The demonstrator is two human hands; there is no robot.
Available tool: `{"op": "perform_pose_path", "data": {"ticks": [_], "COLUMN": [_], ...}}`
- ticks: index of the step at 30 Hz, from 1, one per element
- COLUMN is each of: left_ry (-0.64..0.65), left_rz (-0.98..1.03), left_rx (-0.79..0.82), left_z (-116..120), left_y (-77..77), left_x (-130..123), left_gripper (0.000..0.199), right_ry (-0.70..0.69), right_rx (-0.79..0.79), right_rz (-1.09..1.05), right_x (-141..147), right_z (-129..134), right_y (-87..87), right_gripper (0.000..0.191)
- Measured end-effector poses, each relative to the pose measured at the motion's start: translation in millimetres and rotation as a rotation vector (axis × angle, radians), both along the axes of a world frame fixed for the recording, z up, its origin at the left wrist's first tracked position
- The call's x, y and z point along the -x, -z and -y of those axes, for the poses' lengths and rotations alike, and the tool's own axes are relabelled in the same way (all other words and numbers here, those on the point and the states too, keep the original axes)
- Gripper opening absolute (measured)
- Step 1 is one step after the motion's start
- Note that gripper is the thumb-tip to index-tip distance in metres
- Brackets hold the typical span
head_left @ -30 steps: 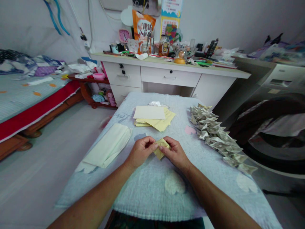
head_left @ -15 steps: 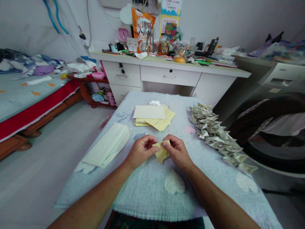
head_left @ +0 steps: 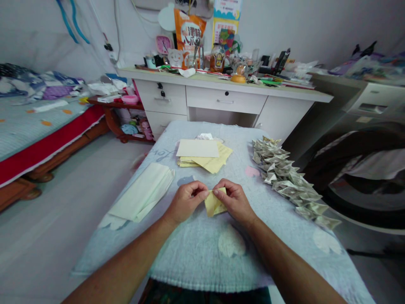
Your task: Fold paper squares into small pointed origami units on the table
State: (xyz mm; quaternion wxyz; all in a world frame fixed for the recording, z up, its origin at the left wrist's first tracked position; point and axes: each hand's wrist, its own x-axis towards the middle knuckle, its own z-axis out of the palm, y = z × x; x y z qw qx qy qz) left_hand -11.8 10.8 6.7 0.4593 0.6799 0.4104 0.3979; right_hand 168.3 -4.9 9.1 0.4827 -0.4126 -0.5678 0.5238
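Observation:
A small folded piece of yellow paper [head_left: 215, 205] is held up above the cloth-covered table [head_left: 196, 253]. My left hand [head_left: 189, 200] pinches its upper left corner between thumb and fingers. Along its top edge, my right hand [head_left: 234, 200] grips it, the thumb lying on the near face. Beyond my hands lies a stack of yellow paper sheets [head_left: 215, 164] with a pale card [head_left: 198, 148] on top. To the left is a folded pale green sheet [head_left: 142, 192]. A long row of folded paper pieces [head_left: 284, 177] with pointed tips runs along the table's right side.
Behind the table stands a white desk [head_left: 226, 98] crowded with a jar [head_left: 217, 59], an orange bag [head_left: 189, 36] and a pink clock [head_left: 163, 44]. A washing machine [head_left: 363, 114] is at the right, a bed [head_left: 41, 126] at the left. White crumpled tissue [head_left: 205, 136] lies behind the stack.
The left hand's fingers have shifted to the paper's top corner, and the right fingers have moved slightly left. The yellow paper has turned a little and shows more of its face.

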Motion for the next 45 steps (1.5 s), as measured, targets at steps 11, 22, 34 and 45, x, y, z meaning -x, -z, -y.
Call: {"op": "perform_pose_path", "data": {"ticks": [11,22,34,45], "left_ry": [0.045,0.140,0.108,0.007], "left_rz": [-0.003,0.243,0.378,0.114], "left_rx": [-0.003,0.240,0.272,0.095], "left_z": [1,2,2,-4], "left_y": [2.3,7.1,12.3,12.7], "left_x": [-2,-7,-12,-5], "left_gripper": [0.020,0.029,0.043,0.017], "right_ry": [0.014,0.020,0.185,0.114], "right_rx": [0.016,0.080,-0.311,-0.536], "right_rz": [0.001,-0.021,0.236,0.639], "right_x": [0,-2,-7,-6], "right_z": [0,-3,-1,2], "right_y": [3.2,8.9,1.8,-1.6], "right_gripper": [0.027,0.034,0.043,0.017]}}
